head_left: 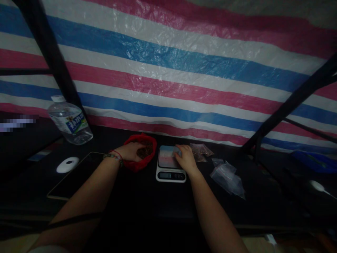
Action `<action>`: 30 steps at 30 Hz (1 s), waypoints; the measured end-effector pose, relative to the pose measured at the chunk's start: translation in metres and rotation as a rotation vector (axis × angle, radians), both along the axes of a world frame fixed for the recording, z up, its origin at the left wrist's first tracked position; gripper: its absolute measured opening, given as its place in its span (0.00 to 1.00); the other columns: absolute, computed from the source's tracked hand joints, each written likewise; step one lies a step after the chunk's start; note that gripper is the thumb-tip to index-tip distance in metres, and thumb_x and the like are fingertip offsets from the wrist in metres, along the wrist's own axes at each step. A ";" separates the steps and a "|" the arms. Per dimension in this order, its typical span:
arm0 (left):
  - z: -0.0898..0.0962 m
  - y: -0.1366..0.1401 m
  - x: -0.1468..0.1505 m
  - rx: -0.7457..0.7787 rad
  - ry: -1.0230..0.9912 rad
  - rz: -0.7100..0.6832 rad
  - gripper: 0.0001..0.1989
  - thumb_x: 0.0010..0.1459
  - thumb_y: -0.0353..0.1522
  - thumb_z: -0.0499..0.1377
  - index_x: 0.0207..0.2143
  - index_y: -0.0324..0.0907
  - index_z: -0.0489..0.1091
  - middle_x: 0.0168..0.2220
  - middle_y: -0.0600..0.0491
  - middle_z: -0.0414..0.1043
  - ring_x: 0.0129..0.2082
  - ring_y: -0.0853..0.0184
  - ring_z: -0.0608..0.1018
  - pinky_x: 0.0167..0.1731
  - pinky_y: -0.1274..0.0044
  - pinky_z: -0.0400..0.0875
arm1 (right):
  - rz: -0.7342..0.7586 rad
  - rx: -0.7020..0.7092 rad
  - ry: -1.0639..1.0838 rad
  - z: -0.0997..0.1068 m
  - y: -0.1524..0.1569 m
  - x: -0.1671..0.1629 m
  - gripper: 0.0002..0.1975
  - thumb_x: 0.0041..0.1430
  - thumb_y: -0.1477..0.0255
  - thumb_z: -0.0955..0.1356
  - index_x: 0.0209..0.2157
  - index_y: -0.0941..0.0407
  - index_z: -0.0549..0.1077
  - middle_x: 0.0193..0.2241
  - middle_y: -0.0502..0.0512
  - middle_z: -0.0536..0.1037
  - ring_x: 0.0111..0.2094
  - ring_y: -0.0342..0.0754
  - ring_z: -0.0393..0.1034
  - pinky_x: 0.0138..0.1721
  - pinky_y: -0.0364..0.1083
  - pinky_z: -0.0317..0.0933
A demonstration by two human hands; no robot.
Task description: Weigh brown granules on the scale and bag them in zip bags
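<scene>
My left hand (131, 151) reaches over the rim of a red bag (137, 165) and into the small brown pieces (146, 149) inside it. Its fingertips are hidden among those pieces, so their grip does not show. A white digital scale (171, 176) with a reflective weighing plate (166, 158) stands just right of the red bag. Over the right side of that plate, my right hand (186, 158) is closed, with a small clear plastic bag (177, 151) at its fingertips. What this bag contains cannot be made out.
Filled small bags (201, 151) and a pile of flat zip bags (229, 177) lie right of the scale. At left are a large clear bottle (71, 121), a tablet (79, 175) and a white oval object (67, 164). Black frame bars (286, 105) slant on both sides.
</scene>
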State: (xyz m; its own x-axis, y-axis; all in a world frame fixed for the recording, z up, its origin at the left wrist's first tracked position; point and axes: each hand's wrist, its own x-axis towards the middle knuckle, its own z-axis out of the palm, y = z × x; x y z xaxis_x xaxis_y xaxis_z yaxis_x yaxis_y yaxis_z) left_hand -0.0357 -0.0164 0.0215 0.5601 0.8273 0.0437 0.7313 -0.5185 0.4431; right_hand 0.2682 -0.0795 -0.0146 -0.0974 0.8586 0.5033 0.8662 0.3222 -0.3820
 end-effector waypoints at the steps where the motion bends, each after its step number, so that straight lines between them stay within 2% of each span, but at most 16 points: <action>1: 0.001 -0.001 0.003 -0.005 0.035 -0.066 0.36 0.38 0.38 0.66 0.53 0.40 0.69 0.52 0.44 0.71 0.49 0.56 0.74 0.50 0.73 0.66 | 0.004 0.005 0.005 0.000 0.000 -0.001 0.20 0.54 0.72 0.67 0.50 0.56 0.72 0.46 0.59 0.75 0.51 0.56 0.64 0.53 0.55 0.57; 3: 0.004 -0.002 0.007 0.013 0.093 -0.129 0.35 0.43 0.40 0.63 0.56 0.40 0.66 0.56 0.44 0.67 0.53 0.56 0.71 0.54 0.73 0.62 | 0.010 0.020 0.018 0.001 -0.001 -0.001 0.20 0.54 0.72 0.67 0.50 0.57 0.72 0.46 0.60 0.75 0.51 0.55 0.64 0.53 0.55 0.57; 6: 0.005 -0.003 0.009 0.053 0.169 -0.041 0.33 0.46 0.44 0.61 0.55 0.40 0.67 0.54 0.42 0.69 0.52 0.54 0.72 0.53 0.70 0.63 | 0.014 0.039 0.028 0.001 -0.002 -0.002 0.20 0.54 0.73 0.66 0.49 0.58 0.72 0.46 0.60 0.75 0.50 0.54 0.64 0.54 0.54 0.57; 14: -0.003 -0.005 0.008 0.024 0.415 0.132 0.31 0.47 0.50 0.56 0.51 0.43 0.71 0.51 0.41 0.70 0.46 0.52 0.75 0.47 0.66 0.67 | 0.012 0.030 0.013 -0.002 0.000 -0.002 0.19 0.54 0.72 0.67 0.49 0.57 0.71 0.46 0.60 0.75 0.50 0.54 0.64 0.54 0.54 0.57; 18: 0.001 -0.005 0.009 0.008 0.425 0.140 0.30 0.46 0.48 0.58 0.49 0.42 0.71 0.48 0.41 0.71 0.45 0.53 0.75 0.44 0.68 0.69 | 0.005 0.027 0.011 -0.001 -0.001 -0.003 0.19 0.54 0.72 0.67 0.49 0.57 0.71 0.46 0.60 0.74 0.50 0.54 0.64 0.54 0.54 0.56; 24: 0.008 -0.003 0.010 -0.014 0.352 0.041 0.22 0.50 0.42 0.56 0.46 0.41 0.73 0.44 0.44 0.74 0.42 0.59 0.76 0.43 0.73 0.69 | 0.007 0.016 0.009 -0.001 -0.001 -0.003 0.19 0.54 0.72 0.67 0.50 0.57 0.71 0.46 0.59 0.74 0.50 0.53 0.64 0.54 0.53 0.57; 30: 0.000 -0.002 0.010 -0.026 0.354 0.061 0.27 0.46 0.43 0.59 0.49 0.41 0.71 0.47 0.43 0.72 0.42 0.58 0.76 0.43 0.73 0.69 | 0.014 0.028 0.009 -0.001 -0.001 -0.003 0.19 0.54 0.72 0.67 0.49 0.58 0.71 0.46 0.59 0.74 0.50 0.53 0.64 0.54 0.53 0.57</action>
